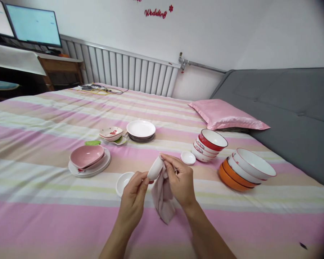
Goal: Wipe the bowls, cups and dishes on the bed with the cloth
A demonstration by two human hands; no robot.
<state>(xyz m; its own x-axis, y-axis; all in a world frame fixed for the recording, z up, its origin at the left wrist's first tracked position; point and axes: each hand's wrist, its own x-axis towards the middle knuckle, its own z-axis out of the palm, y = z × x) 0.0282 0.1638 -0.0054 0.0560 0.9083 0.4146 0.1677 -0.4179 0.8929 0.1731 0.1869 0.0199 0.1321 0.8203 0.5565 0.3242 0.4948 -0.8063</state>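
Note:
A small white dish (156, 168) is tilted up between my two hands, above the striped bedsheet. My left hand (135, 194) pinches its lower left edge between thumb and fingers. With my right hand (181, 178) I grip a pale pinkish-grey cloth (163, 199) at the dish's upper right edge; the cloth hangs down below. Another white dish (123, 183) lies on the sheet just behind my left hand, partly covered by it. A short stack of small white dishes (188, 157) sits beyond my right hand.
Stacked red-and-white bowls (213, 140) and orange and white bowls (236, 176) stand at right. A pink bowl (86, 157) on plates, patterned dishes (111, 132) and a plate stack (141, 128) are left and centre. Farther back are a pink pillow (226, 113) and cables (102, 89).

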